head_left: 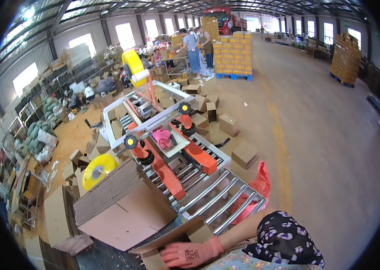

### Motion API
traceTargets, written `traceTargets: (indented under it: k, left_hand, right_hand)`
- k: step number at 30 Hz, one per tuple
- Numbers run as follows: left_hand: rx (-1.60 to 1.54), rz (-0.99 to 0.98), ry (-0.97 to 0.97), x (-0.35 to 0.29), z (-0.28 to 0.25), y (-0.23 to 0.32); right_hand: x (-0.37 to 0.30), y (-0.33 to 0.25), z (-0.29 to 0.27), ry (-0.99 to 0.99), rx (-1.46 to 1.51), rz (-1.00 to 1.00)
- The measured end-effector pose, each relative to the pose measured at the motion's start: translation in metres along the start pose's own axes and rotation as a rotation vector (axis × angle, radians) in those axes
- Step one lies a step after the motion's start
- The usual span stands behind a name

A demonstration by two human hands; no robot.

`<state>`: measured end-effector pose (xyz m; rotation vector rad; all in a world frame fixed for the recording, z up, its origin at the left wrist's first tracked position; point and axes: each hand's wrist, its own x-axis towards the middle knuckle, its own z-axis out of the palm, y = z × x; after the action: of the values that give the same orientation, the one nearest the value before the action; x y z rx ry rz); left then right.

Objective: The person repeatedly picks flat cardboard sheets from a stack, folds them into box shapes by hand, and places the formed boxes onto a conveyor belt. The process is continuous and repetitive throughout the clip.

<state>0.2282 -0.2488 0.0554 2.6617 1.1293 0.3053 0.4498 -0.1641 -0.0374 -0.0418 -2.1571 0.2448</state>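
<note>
1. The open cardboard box (200, 232) sits at the near edge of the view, beside the close end of the rollers, its lower part cut off by the frame.
2. The right hand (191, 255), in a pink glove, lies over the box with its back up. Its grip is spread, fingers outstretched and not wrapped round the cardboard; how firmly it presses cannot be told. The left hand is out of view, so its grip cannot be told.
3. The box looks light and fairly stiff in its walls, with flaps that should bend easily; its contents, if any, are hidden. Opposite side walls would likely give the surest hold; a lone flap may fold or crease.
4. Left of it, a stack of flattened cardboard (126, 211) stands on the dark bench (109, 261).
5. Ahead, the silver roller conveyor (222, 200) leads to a taping machine with orange side guides (160, 173) and a yellow tape roll (132, 63) above. A crumpled pink item (163, 138) lies on the machine; a reddish-pink bag (260, 183) is beside the rollers.
6. Farther out, loose cartons (245, 154) lie on the floor, and a loaded pallet (233, 56) stands near two standing people.
</note>
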Motion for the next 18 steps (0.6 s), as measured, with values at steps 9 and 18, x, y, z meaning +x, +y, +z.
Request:
traceTargets:
  k: [9,18]
  left_hand:
    - [0.324,-0.290,0.551,0.027,0.076,-0.083]
    - [-0.838,-0.191,0.182,0.334,0.092,-0.067]
  right_hand:
    - [-0.076,-0.033,-0.102,-0.187,-0.245,0.600]
    - [-0.165,-0.032,-0.152,0.445,-0.726,0.762]
